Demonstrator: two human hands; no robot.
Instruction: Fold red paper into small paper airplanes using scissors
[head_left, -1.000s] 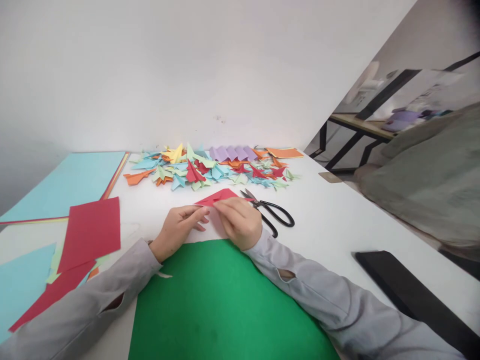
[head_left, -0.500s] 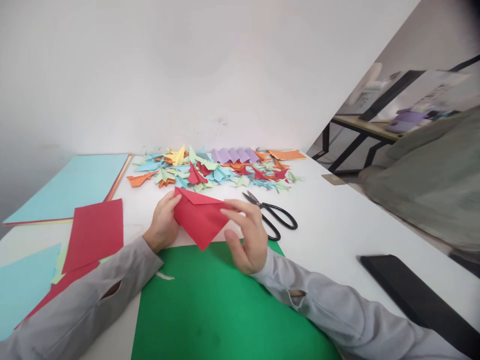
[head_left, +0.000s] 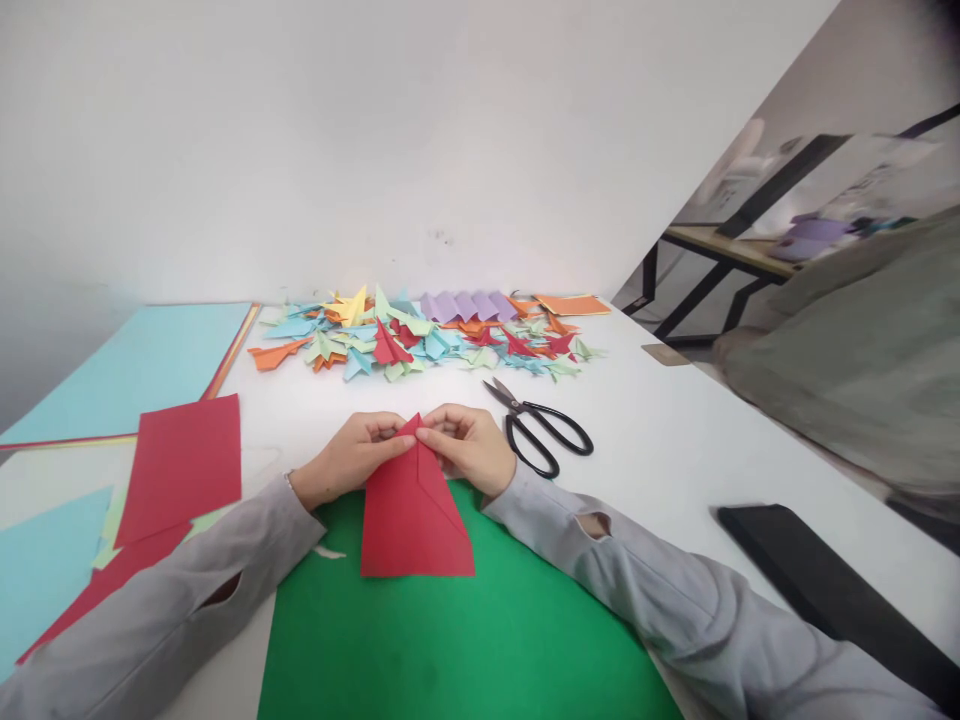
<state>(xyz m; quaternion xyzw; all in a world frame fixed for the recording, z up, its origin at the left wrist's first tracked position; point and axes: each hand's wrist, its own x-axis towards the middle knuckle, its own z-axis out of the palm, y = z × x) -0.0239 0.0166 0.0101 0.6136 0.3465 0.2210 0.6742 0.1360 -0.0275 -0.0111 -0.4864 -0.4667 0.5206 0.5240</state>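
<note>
Both hands pinch the pointed far end of a folded red sheet of paper. My left hand is closed on the left side of the tip, its thumb lying on top. On the right side of the tip, my right hand grips with thumb and fingers. A folded flap with a slanting edge runs down the right half of the sheet. Its wide, straight end points towards me, over a green sheet on the table. Just right of my right hand lie scissors with black handles, blades parted.
Several small folded paper planes in many colours lie along the wall, beside a pleated purple paper. Large blue sheets and a red sheet are at left. A black object lies at right, near a person's clothing.
The red paper has been turned so its point faces away and lowered towards the green sheet. My right hand, loosely touching its edge before, now pinches the tip beside my left hand.
</note>
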